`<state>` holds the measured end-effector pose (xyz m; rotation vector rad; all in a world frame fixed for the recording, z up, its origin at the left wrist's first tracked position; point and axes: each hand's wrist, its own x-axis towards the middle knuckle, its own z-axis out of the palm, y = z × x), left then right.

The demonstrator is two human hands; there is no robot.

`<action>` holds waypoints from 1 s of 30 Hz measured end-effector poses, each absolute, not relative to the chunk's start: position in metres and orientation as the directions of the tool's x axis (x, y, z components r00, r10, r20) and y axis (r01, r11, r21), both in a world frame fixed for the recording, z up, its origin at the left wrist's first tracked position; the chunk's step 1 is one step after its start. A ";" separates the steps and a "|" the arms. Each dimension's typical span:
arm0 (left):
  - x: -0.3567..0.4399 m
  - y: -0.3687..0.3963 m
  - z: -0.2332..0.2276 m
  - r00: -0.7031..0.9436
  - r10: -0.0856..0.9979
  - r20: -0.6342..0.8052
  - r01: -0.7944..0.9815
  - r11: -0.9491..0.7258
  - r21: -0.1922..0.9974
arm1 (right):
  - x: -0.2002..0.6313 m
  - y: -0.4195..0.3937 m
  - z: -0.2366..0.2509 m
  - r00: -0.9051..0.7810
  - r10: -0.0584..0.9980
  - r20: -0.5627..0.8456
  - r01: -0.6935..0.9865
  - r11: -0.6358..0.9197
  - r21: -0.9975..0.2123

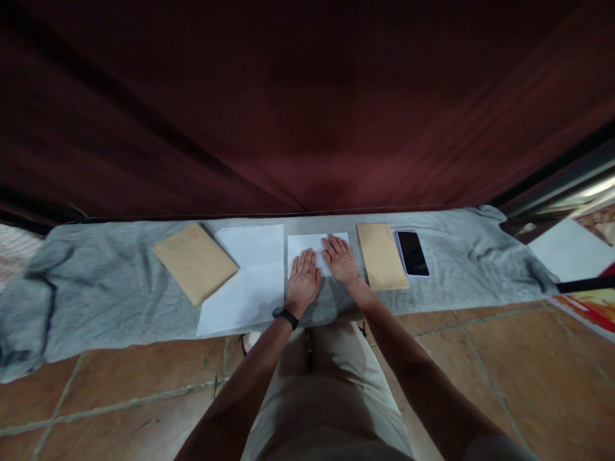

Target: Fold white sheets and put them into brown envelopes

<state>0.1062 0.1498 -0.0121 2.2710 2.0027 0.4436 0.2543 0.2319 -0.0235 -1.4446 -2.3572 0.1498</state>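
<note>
A small white sheet of paper, which looks folded, lies flat in front of me on the grey cloth. On its left half rests my left hand, palm down with fingers stretched out; a dark watch is on that wrist. My right hand lies flat on the right half, fingers extended. Neither hand grips anything. Left of the sheet are larger white papers, partly under brown envelopes set at an angle. Just right of my right hand lies another brown envelope.
A phone with a dark screen lies right of the envelope. Grey cloth covers the narrow table, behind which a dark red curtain hangs. At the far right are a white panel and a red-yellow printed item.
</note>
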 end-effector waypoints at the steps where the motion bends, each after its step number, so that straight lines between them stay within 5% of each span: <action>1: 0.106 0.150 -0.013 0.103 0.980 0.169 0.957 -0.144 0.252 | 0.257 0.232 -0.024 -0.394 0.881 0.262 0.843 0.460 -0.278; 30: 0.099 0.169 -0.013 0.101 0.987 0.129 0.963 -0.129 0.236 | 0.272 0.231 -0.028 -0.363 0.890 0.277 0.857 0.436 -0.276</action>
